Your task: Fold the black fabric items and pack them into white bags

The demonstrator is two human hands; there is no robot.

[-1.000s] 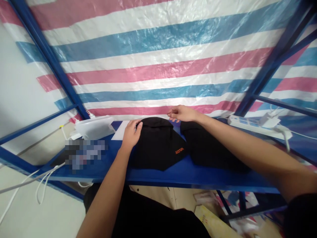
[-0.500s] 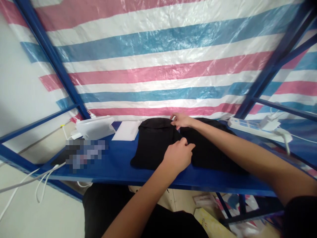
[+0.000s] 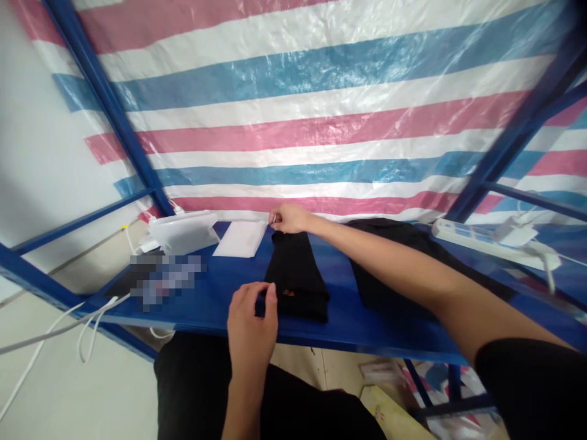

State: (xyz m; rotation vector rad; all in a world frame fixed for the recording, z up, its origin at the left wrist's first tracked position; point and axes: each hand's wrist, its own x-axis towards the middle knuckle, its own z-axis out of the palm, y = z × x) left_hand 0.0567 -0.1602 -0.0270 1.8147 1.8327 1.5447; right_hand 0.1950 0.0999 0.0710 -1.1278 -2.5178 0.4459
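A folded black garment (image 3: 300, 272) lies as a narrow strip on the blue tabletop, a small orange-brown mark near its lower end. My right hand (image 3: 290, 219) reaches across to its far left corner, with fingers curled and pinched at the cloth. At the near left edge is my left hand (image 3: 252, 318), thumb and index finger meeting in a ring against the fabric. Exactly how much cloth sits between those fingertips is hidden. To the right, partly under my right forearm, another dark cloth (image 3: 380, 269) is spread flat.
White paper sheets (image 3: 241, 238) lie left of the garment, beside a white box-like device (image 3: 183, 232) with cables. A white power strip (image 3: 486, 241) stands at the right. Blue metal posts (image 3: 110, 110) and a striped plastic sheet (image 3: 298, 134) enclose the back of the table (image 3: 192, 308).
Both hands have moved left, the left one also nearer to me. The garment's right part has been folded over leftward, making it narrower and baring blue tabletop between the two dark cloths.
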